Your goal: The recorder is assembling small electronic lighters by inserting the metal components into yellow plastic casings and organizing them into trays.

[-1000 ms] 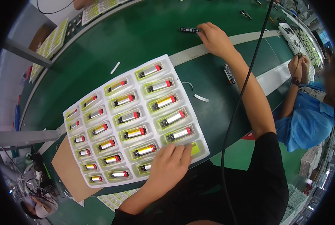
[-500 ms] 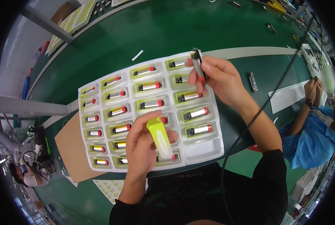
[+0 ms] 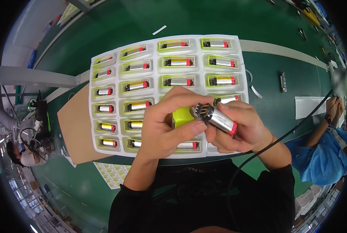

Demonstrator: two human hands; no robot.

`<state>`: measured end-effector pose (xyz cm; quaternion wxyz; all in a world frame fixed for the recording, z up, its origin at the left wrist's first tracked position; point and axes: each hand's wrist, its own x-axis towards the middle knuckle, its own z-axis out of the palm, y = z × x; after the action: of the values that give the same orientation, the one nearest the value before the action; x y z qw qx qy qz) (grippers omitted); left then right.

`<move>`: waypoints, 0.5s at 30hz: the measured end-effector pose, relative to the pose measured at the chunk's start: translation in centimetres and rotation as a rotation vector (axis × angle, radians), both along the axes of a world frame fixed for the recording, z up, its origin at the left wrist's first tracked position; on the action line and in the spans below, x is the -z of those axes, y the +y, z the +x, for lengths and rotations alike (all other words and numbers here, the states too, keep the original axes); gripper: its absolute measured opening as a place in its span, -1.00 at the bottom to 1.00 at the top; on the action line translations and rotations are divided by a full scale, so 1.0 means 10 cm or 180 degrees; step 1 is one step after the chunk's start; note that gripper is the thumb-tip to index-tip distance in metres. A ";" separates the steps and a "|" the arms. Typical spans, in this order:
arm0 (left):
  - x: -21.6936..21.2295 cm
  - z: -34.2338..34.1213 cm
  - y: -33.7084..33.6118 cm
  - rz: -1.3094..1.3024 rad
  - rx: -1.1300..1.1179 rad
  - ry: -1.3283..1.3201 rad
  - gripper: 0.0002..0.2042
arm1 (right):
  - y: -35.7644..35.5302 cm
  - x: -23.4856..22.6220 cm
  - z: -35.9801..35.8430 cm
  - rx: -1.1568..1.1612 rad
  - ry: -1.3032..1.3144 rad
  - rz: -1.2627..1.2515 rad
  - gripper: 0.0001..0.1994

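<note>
In my right hand (image 3: 248,130) is a silver cylindrical battery (image 3: 221,119) with a red cap at one end and a black end piece with small wires at the other. My left hand (image 3: 162,126) is wrapped around a yellow-green plastic shell (image 3: 182,116), mostly hidden by the fingers. The battery's black end is right at the shell's end, by my left thumb; whether it is inside cannot be told. Below both hands lies a white moulded tray (image 3: 199,54), its compartments holding similar batteries in yellow-green shells. My hands cover part of its lower right.
Brown cardboard (image 3: 72,128) sticks out under the tray's left side. A dark cylindrical part (image 3: 283,81) and a white sheet (image 3: 309,107) lie to the right. A black cable (image 3: 276,134) crosses near my right forearm. Someone in blue (image 3: 317,159) sits at right.
My right hand has come down and left from the tray's far right corner with the battery. Both hands now meet over the tray, and the shell has tilted. The view has shifted.
</note>
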<state>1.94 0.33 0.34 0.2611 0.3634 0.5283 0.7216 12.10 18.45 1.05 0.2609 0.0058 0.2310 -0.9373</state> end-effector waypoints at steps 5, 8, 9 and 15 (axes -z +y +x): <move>0.00 -0.01 -0.02 0.0029 -0.0111 0.0162 -0.64 | -0.02 -0.04 -0.02 -0.0006 -0.0104 0.0086 -0.43; 0.03 -0.02 -0.05 0.0003 -0.0150 0.0143 -0.67 | 0.00 -0.05 -0.03 -0.0174 -0.0142 0.0100 -0.43; 0.02 -0.01 -0.06 -0.0019 -0.0150 0.0043 -0.68 | 0.01 -0.06 -0.03 -0.0214 -0.0196 0.0159 -0.43; -0.07 -0.08 -0.10 -0.0128 0.0186 0.0270 -0.70 | 0.06 -0.04 -0.01 -0.0390 -0.0142 0.0417 -0.44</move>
<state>1.19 -0.72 1.04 0.2667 0.4035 0.5425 0.6869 11.99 19.02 1.46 0.3218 0.0296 0.2859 -0.9021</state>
